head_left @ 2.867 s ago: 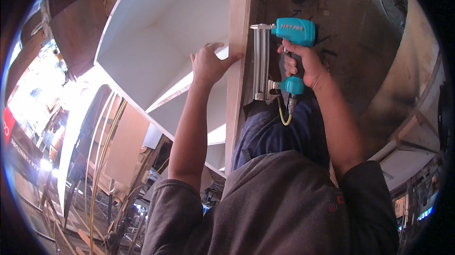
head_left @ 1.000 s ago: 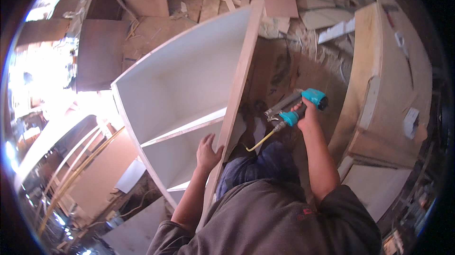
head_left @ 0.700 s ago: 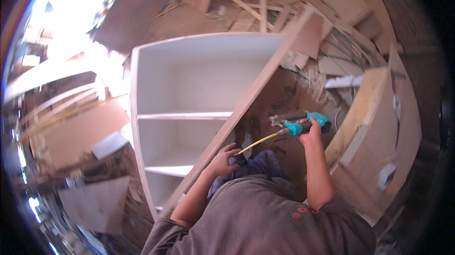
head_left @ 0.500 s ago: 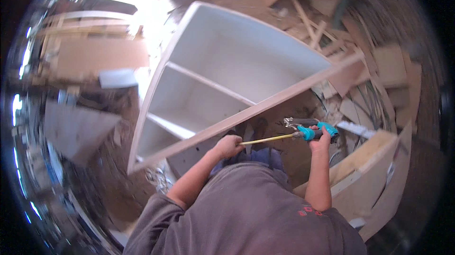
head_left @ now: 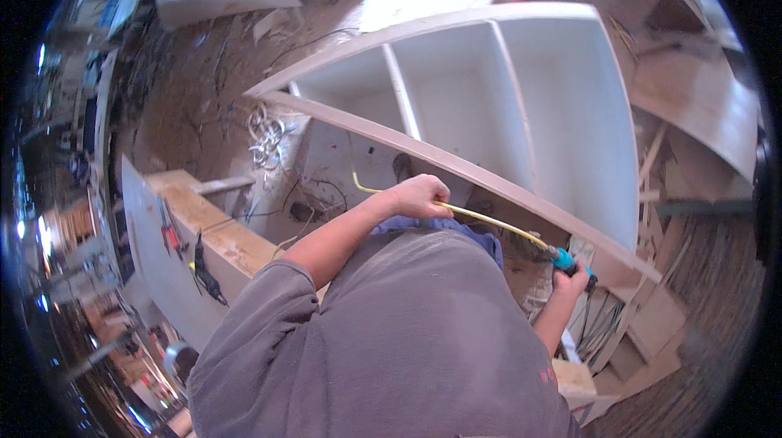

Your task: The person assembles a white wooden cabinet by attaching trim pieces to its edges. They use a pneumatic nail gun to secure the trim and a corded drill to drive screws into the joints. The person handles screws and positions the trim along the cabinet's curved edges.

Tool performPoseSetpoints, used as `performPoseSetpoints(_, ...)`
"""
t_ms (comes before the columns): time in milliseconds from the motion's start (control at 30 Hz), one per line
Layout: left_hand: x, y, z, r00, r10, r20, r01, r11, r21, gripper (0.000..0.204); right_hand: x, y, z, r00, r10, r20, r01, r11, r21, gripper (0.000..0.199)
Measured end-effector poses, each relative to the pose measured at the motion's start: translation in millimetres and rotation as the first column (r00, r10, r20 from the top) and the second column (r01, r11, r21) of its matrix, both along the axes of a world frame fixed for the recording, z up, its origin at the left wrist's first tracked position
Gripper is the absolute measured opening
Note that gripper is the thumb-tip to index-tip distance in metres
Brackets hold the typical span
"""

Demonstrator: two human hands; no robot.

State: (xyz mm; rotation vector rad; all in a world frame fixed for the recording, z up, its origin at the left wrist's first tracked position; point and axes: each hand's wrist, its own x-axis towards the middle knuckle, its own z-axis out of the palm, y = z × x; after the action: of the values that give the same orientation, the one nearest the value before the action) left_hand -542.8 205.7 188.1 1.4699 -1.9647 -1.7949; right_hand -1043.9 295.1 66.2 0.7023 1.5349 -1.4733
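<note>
head view shows, nearest, one grey-sleeved torso and two arms. left hand point(head_left: 419, 196) is curled shut around the yellow hose point(head_left: 481, 216) where it crosses the front edge of the shelf unit point(head_left: 529, 104). right hand point(head_left: 570, 279) is clenched on the teal nailer point(head_left: 564, 259), held low by the unit's right end; only the tool's handle end shows. the hose runs between the two hands, one length, thin and limp, likely light and easy to pinch anywhere. the nailer looks compact and rigid, best held by its handle. beyond, one white shelf unit with three compartments lies open-side up, probably stiff and heavy. farther out, loose boards point(head_left: 700, 104) and a white cable coil point(head_left: 265, 136) lie scattered on the floor.
</note>
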Motion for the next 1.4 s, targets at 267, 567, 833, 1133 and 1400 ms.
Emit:
performPoseSetpoints(267, 129, -9, 41, 0.998, 0.037, -0.053, -0.038, 0.999, -0.019, 0.036, 89, -64, 32, 0.995, 0.072, -0.066, -0.067, 0.995, 0.073, 0.032)
performPoseSetpoints(567, 255, 22, 83, 0.949, 0.313, 0.029, -0.312, 0.949, -0.03, 0.038, 175, -153, 14, 0.955, 0.295, 0.034, -0.296, 0.954, 0.044, 0.031)
performPoseSetpoints(833, 242, 69, 116, 0.807, 0.589, 0.04, -0.583, 0.806, -0.098, 0.032, 250, -223, 25, 0.89, 0.454, 0.047, -0.453, 0.891, -0.04, 0.034)
performPoseSetpoints(1133, 241, 83, 137, 0.684, 0.728, 0.046, -0.686, 0.664, -0.298, 0.026, 271, -241, 34, 0.803, 0.595, 0.023, -0.593, 0.803, -0.06, 0.031)
performPoseSetpoints(1400, 351, 103, 174, 0.614, 0.789, 0.029, -0.674, 0.543, -0.501, 0.029, 334, -231, 33, 0.849, 0.528, -0.006, -0.527, 0.849, 0.017, 0.038)
